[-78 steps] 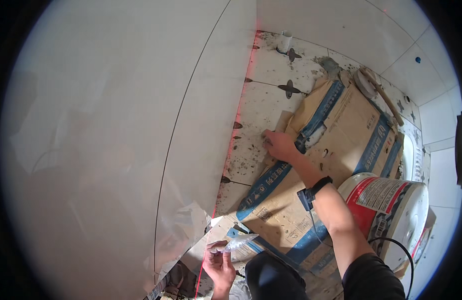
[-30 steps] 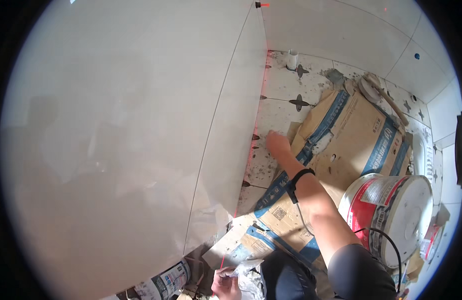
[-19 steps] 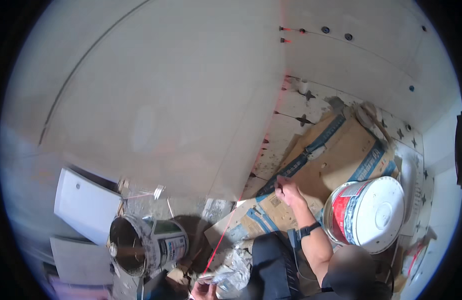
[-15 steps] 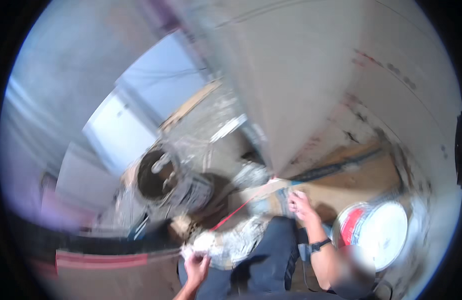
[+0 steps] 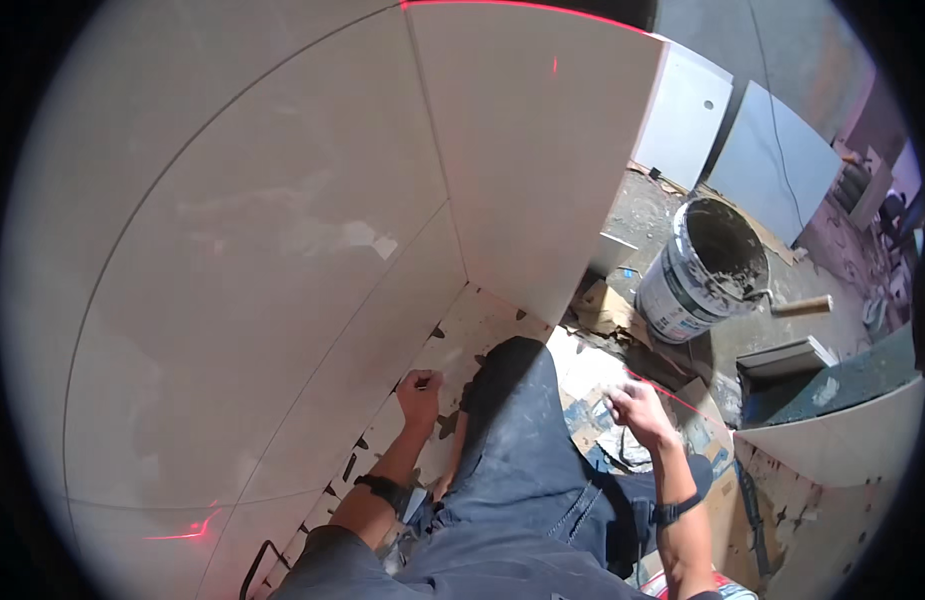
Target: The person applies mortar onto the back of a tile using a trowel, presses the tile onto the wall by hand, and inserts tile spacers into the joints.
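Note:
My left hand [image 5: 420, 396] is raised beside the left tiled wall [image 5: 232, 270], its fingers curled together. A small dark bit shows at the fingertips, too small to name. Below it, black tile spacers [image 5: 360, 442] stick out along the tile edge at the wall's foot. My right hand [image 5: 642, 412] is closed in a pinch over the littered floor right of my knee; what the fingers hold, if anything, cannot be made out. Crumpled whitish plastic [image 5: 622, 448] lies just under that hand.
A bucket [image 5: 672, 300] smeared with grey mortar stands ahead on the right, a wooden-handled tool [image 5: 802, 306] by its rim. Loose panels [image 5: 682, 110] lean behind it. Stacked tile pieces [image 5: 787, 357] lie nearer. A red laser line crosses the walls and floor.
My view has swung right-to-left, so the bucket moved from the left to the right of the picture. Both hands have risen; the left one is now beside the tiled wall.

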The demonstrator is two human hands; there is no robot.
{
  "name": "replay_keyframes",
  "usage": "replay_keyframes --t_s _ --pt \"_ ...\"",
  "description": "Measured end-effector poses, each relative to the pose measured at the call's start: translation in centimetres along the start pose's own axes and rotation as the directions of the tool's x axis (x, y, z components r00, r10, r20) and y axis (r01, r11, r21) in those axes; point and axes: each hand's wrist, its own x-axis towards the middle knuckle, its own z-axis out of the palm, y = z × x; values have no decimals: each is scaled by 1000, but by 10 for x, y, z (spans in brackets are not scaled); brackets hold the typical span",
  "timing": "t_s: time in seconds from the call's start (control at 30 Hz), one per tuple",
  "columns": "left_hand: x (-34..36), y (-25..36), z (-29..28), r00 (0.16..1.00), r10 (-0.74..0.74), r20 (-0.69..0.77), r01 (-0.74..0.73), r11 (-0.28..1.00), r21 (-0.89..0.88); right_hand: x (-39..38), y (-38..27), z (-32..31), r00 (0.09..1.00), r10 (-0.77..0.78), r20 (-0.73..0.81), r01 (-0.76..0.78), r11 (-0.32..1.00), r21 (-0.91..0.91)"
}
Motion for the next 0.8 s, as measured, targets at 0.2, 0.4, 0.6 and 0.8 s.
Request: replay_keyframes --t_s 0.2,0.4,0.6,0.8 --pt "91 -153 -17 981 -130 -142 125 991 -46 139 -66 146 974 -141 175 177 962 -209" --pt "82 -175 41 960 -278 26 259 922 286 315 67 190 943 -332 22 223 580 -784" --pt "57 -146 35 944 -312 111 243 880 408 352 127 222 983 -158 98 142 303 -942" --pt "57 -131 -15 997 80 8 -68 778 624 304 37 263 992 -125 -1 85 681 -727"
